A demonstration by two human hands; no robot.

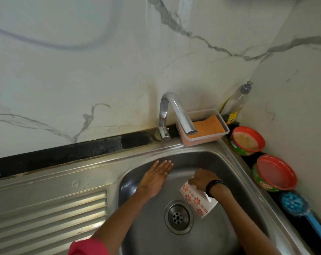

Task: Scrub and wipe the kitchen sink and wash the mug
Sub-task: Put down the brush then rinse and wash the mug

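The stainless-steel sink (229, 162) fills the lower half of the view, its brushed basin smooth and rounded at the corners, with a round strainer drain (179, 217) pierced by small holes near 6 o'clock of the basin floor. The left hand (157, 176) lies flat over the basin's back slope at about 10 o'clock from the drain, fingers straight and close together, a thin ring on one finger; whether the palm actually presses the steel cannot be told. The right hand (202, 179), a dark band at its wrist, grips the mug (198, 199) — a white ceramic cup printed with red flowers — tipped on its side above the basin at about 2 o'clock from the drain, its open end toward the lower right. To the left of the basin, at 9 o'clock, runs the ribbed draining board (47, 221), its pressed ridges catching the light. A chrome tap (171, 115) with a bent, squared spout rises from the back ledge at 12 o'clock. Just right of it sits a clear plastic tray (222, 124) holding a flat orange sponge (208, 128), and behind that, in the corner, a clear squeeze bottle (237, 100) with a grey cap. Along the dark counter strip at 3 o'clock stand two round green tubs — one open tub (247, 140) showing pale paste, one lidded tub (274, 173) under a red lid — and then a blue brush (293, 204). The wall is glossy white marble-patterned tile with grey veins.
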